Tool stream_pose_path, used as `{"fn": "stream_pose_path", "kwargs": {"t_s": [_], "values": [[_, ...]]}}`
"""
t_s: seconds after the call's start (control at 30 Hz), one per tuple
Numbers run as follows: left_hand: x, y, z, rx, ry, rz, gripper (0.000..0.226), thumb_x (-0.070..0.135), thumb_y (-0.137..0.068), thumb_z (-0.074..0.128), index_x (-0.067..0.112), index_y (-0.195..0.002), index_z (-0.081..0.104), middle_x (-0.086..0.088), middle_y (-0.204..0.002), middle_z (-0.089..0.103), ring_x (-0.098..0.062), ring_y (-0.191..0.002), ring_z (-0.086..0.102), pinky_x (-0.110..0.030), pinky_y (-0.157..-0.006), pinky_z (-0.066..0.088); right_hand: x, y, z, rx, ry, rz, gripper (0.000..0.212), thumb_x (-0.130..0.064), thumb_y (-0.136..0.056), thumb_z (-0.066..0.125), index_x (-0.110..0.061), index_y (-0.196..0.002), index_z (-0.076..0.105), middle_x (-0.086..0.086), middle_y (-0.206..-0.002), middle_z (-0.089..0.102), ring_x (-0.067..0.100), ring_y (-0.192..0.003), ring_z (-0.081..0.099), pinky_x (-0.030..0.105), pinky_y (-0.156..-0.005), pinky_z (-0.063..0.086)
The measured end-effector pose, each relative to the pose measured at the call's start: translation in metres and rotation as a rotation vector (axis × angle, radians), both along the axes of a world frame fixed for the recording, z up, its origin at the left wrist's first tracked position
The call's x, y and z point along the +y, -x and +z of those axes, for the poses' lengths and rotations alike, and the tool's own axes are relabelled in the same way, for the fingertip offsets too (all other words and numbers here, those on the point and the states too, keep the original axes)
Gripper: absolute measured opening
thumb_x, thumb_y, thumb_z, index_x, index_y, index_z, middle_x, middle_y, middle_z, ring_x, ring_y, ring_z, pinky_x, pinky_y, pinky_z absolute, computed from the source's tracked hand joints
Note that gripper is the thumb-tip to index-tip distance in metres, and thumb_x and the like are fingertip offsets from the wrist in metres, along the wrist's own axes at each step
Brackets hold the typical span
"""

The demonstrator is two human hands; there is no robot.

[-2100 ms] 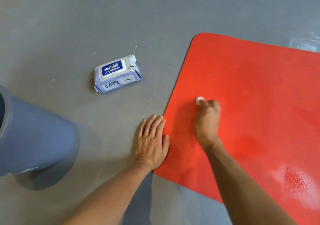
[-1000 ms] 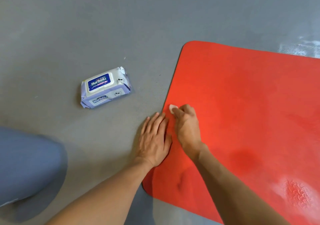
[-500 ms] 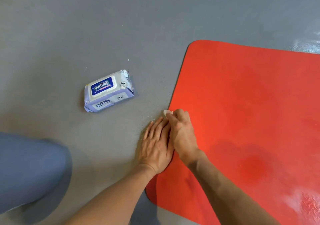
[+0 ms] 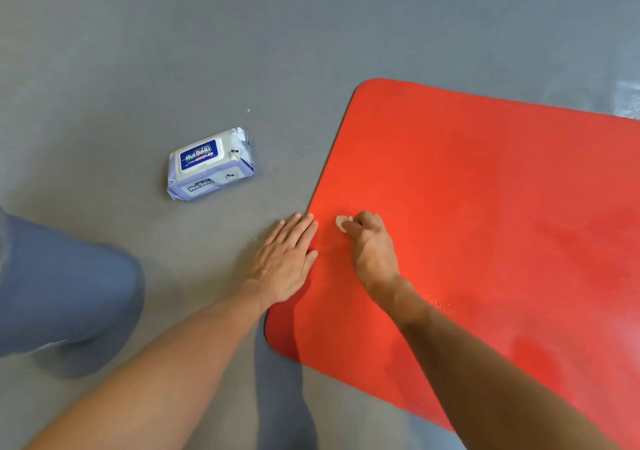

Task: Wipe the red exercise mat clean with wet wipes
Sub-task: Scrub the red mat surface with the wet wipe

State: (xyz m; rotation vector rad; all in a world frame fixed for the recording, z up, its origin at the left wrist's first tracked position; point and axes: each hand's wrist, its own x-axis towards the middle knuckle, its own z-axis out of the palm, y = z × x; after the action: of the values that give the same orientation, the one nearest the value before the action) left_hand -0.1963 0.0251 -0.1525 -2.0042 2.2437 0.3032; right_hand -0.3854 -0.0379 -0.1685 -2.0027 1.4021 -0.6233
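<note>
We pinch a small white wet wipe [image 4: 343, 222] under our right hand's [image 4: 372, 250] curled fingers, pressed onto the red mat [image 4: 485, 224] near its nine-o'clock edge. Our left hand [image 4: 285, 262] lies flat, fingers straight, straddling that edge, forearm angled toward one o'clock.

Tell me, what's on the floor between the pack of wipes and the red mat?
Nothing big: in the head view only bare grey floor with a few tiny specks lies between the pack of wipes and the red mat.
</note>
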Motion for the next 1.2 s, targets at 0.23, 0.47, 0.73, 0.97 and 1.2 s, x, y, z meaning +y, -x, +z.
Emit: {"fn": "stream_pose_path", "kwargs": {"t_s": [0.23, 0.47, 0.73, 0.97, 1.2], "values": [[0.029, 0.013, 0.078, -0.245, -0.458, -0.102, 0.071, 0.045, -0.108, 0.035, 0.015, -0.167, 0.011, -0.001, -0.176, 0.006, -0.018, -0.161, -0.008, -0.039, -0.129, -0.013, 0.088, 0.010, 0.029, 0.100, -0.199, 0.297, 0.030, -0.009, -0.093, 0.056, -0.018, -0.119, 0.069, 0.006, -0.103, 0.057, 0.032, -0.106, 0.055, 0.040, -0.092, 0.049], [0.022, 0.005, 0.101, -0.144, -0.512, -0.075, 0.069, 0.031, -0.104, 0.050, 0.011, -0.164, 0.023, -0.004, -0.173, 0.017, -0.022, -0.161, 0.009, -0.034, -0.128, 0.000, 0.018, 0.028, 0.033, 0.180, -0.170, 0.067, 0.016, -0.023, -0.096, 0.056, -0.017, -0.104, 0.069, 0.006, -0.115, 0.057, 0.029, -0.115, 0.057, 0.034, -0.095, 0.047], [-0.069, -0.051, 0.094, -0.250, -0.477, -0.378, 0.092, 0.051, -0.099, 0.063, 0.007, -0.165, 0.016, -0.009, -0.173, 0.015, -0.023, -0.161, 0.008, -0.035, -0.129, 0.003, -0.015, 0.002, 0.018, 0.068, -0.114, -0.149, 0.027, -0.015, -0.103, 0.050, -0.015, -0.123, 0.069, 0.006, -0.121, 0.054, 0.025, -0.116, 0.052, 0.023, -0.091, 0.043], [-0.149, -0.061, 0.076, -0.300, -0.367, -0.728, 0.104, 0.067, -0.096, 0.057, 0.004, -0.165, 0.009, -0.013, -0.174, 0.003, -0.027, -0.162, -0.001, -0.037, -0.131, 0.001, 0.010, -0.021, 0.023, 0.086, 0.073, -0.316, 0.014, -0.028, -0.103, 0.060, -0.032, -0.105, 0.073, -0.006, -0.093, 0.051, 0.028, -0.092, 0.052, 0.045, -0.080, 0.050], [-0.137, -0.062, 0.044, -0.173, -0.262, -0.707, 0.123, 0.081, -0.089, 0.051, -0.002, -0.164, 0.000, -0.019, -0.173, -0.007, -0.029, -0.161, -0.008, -0.037, -0.129, -0.006, 0.018, -0.064, 0.029, 0.039, -0.028, -0.528, 0.018, -0.017, -0.104, 0.054, -0.013, -0.105, 0.072, 0.004, -0.086, 0.052, 0.031, -0.079, 0.055, 0.040, -0.069, 0.048]]}}
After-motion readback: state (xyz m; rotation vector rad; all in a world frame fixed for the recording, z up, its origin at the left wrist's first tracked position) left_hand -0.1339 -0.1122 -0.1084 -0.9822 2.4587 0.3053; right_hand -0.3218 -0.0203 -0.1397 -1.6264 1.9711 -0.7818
